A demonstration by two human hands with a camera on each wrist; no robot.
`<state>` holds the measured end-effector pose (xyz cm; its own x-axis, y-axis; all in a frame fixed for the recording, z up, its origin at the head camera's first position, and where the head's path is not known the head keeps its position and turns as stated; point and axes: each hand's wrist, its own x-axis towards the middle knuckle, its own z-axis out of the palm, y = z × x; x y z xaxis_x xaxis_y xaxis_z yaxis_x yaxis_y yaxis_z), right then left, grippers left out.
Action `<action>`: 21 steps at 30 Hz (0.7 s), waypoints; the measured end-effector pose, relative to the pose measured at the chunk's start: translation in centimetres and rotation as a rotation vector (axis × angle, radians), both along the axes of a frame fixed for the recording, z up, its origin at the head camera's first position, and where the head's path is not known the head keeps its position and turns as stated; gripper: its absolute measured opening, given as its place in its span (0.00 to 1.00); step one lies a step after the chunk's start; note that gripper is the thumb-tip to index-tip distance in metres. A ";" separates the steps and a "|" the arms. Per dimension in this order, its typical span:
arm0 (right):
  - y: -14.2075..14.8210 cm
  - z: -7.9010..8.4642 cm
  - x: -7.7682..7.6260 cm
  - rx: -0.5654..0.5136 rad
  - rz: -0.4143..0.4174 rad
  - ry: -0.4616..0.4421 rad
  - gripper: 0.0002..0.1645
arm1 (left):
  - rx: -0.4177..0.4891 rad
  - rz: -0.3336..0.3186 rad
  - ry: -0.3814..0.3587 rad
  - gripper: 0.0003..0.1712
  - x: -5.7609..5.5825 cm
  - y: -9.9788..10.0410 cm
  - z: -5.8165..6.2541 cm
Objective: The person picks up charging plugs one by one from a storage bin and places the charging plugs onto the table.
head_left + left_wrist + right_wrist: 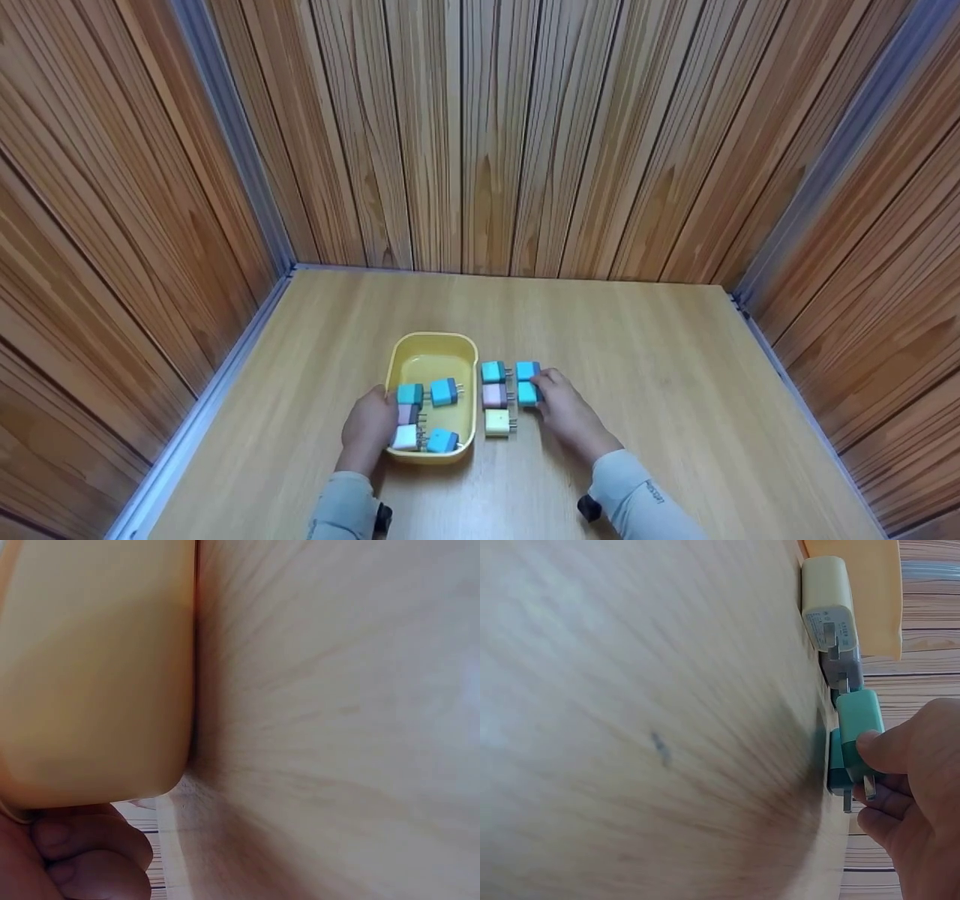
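My left hand (370, 421) grips the left wall of a yellow plastic bin (433, 339), its fingers curled at the wall in the left wrist view. Inside lie several charger plugs, among them a blue charger plug (443, 391) and a white charger plug (406, 437). With thumb and fingers my right hand (568, 415) pinches a teal charger plug (861, 720), metal prongs toward the hand. Just beyond it sits a blue charger plug (526, 370). To their left, a column holds a teal charger plug (493, 371), a lilac charger plug (494, 395) and a pale yellow charger plug (496, 422).
The bin stands on a light wooden table (645, 360), close beside the column of plugs. Wood-panelled walls (487, 135) enclose the table at the back and both sides, with grey metal strips (240, 135) along the corners.
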<state>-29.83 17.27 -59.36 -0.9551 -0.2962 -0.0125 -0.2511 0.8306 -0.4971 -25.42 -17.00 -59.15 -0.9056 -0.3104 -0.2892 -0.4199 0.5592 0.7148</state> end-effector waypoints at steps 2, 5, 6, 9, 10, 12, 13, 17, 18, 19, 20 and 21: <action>0.0 -0.1 0.0 0.001 0.001 0.002 0.29 | -0.003 -0.006 0.010 0.20 0.1 0.0 0.0; 0.1 -0.3 0.0 0.003 0.003 0.010 0.29 | 0.002 -0.008 0.012 0.20 0.1 0.0 0.0; 0.1 -0.4 0.0 0.004 0.002 0.013 0.29 | 0.003 -0.008 0.010 0.20 0.1 0.0 -0.1; 0.1 -0.7 0.0 0.005 -0.008 0.012 0.30 | 0.004 -0.009 0.004 0.20 0.1 0.0 -0.1; 0.1 -0.8 0.0 0.005 -0.010 0.012 0.30 | 0.004 -0.009 0.004 0.21 0.1 0.0 -0.1; 0.1 -0.9 0.0 0.002 -0.017 0.007 0.30 | -0.011 -0.013 0.010 0.22 0.1 0.0 -0.1; 0.1 -0.9 -0.1 0.000 -0.020 0.005 0.30 | -0.027 -0.018 0.017 0.22 0.0 0.0 -0.1; 0.0 -0.9 -0.3 -0.006 -0.029 0.002 0.30 | -0.088 -0.032 0.041 0.24 -0.1 -0.2 -0.3; 0.0 -0.9 -0.3 -0.006 -0.030 0.003 0.29 | -0.098 -0.036 0.046 0.24 -0.1 -0.2 -0.3; 0.0 -1.0 -0.3 -0.004 -0.033 0.003 0.29 | -0.095 -0.036 0.046 0.24 -0.1 -0.2 -0.3; 0.1 -1.0 -0.3 -0.002 -0.035 0.006 0.29 | -0.092 -0.036 0.048 0.24 -0.1 -0.3 -0.3; 0.1 -1.0 -0.4 0.000 -0.034 0.009 0.29 | -0.087 -0.033 0.045 0.24 -0.1 -0.3 -0.3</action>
<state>-30.18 17.34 -60.38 -0.9647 -0.2634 -0.0041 -0.2269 0.8386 -0.4953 -25.55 -17.27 -59.42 -0.9274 -0.3019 -0.2210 -0.3684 0.6330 0.6809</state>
